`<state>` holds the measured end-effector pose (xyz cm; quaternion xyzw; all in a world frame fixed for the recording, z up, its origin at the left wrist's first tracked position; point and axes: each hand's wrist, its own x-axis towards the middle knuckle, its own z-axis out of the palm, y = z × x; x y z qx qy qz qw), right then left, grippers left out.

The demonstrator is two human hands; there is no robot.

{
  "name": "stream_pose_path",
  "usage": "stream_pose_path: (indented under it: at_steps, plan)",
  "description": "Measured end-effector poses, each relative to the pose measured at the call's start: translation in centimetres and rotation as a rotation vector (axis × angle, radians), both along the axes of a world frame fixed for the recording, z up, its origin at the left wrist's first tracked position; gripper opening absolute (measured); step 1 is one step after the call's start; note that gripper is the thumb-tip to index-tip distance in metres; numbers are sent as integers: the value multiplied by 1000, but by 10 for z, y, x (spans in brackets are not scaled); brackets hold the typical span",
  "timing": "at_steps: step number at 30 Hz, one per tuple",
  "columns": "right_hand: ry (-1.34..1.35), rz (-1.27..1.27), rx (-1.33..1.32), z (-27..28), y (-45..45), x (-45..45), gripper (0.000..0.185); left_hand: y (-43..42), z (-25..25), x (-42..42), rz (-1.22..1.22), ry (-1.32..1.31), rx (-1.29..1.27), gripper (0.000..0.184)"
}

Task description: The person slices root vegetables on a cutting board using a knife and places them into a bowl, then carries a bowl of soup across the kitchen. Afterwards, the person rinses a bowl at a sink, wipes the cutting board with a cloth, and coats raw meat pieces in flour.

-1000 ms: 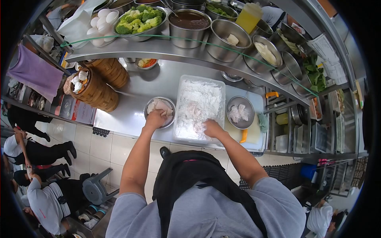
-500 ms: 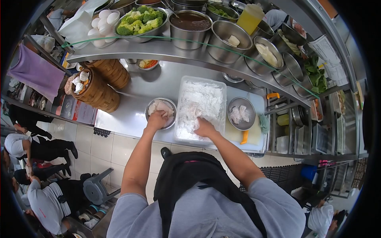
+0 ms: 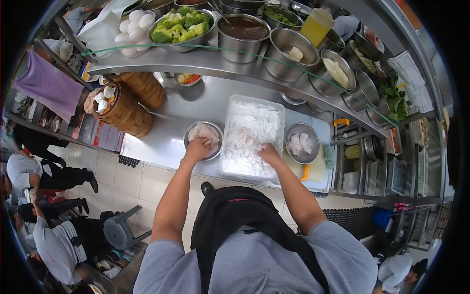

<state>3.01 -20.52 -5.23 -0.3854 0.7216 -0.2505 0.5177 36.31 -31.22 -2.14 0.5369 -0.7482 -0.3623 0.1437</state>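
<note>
A metal bowl (image 3: 188, 131) holds pale raw meat slices (image 3: 207, 133). My left hand (image 3: 198, 148) is in that bowl, its fingers curled down onto the meat at the near left side. To its right, a clear plastic tub (image 3: 282, 122) is filled with white flour (image 3: 254, 115). My right hand (image 3: 269, 155) is over the tub's right side, fingers bent together at the flour; whatever they hold is hidden. A faint pinkish lump shows under the flour in the tub's middle. Flour-dusted pale pieces (image 3: 300, 144) lie in a second metal bowl (image 3: 313, 157) on the right.
Bamboo steamers (image 3: 132, 120) stand at the left. The metal shelf (image 3: 235, 67) above carries eggs, broccoli (image 3: 181, 27) and several metal pots. An orange handle (image 3: 305, 172) and a green cloth (image 3: 329, 157) lie near the right bowl. Other people (image 3: 58, 240) are at the left.
My right hand has moved from the tub's lower middle to its right side. My left hand stays in the meat bowl. The whole view has shifted slightly.
</note>
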Motion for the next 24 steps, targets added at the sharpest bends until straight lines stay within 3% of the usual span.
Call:
stream_pose_path:
  at_steps: [2,5,9,11,15,17,20,24]
  plan:
    - [589,218,-122,-19,3,6,41,-1,1,0,3,-19,0,29]
    - [373,138,21,23,-11,20,47,-1,11,0,-19,-30,34,28]
    - [336,-40,-99,21,-52,33,48,0,9,1,-34,-15,-24,28]
    - [617,-52,15,24,-76,51,51,-4,2,0,-45,-38,7,30]
    - [631,-25,-117,8,-87,59,52,-4,6,-2,-37,-45,-18,34]
    - [258,48,-205,17,-86,46,54,-2,20,-2,-35,-57,43,36]
    - [98,-22,-243,17,-69,10,51,1,28,1,-48,-68,59,35]
    - [286,53,-161,8,-58,-15,52,-1,-1,5,-17,11,-9,33]
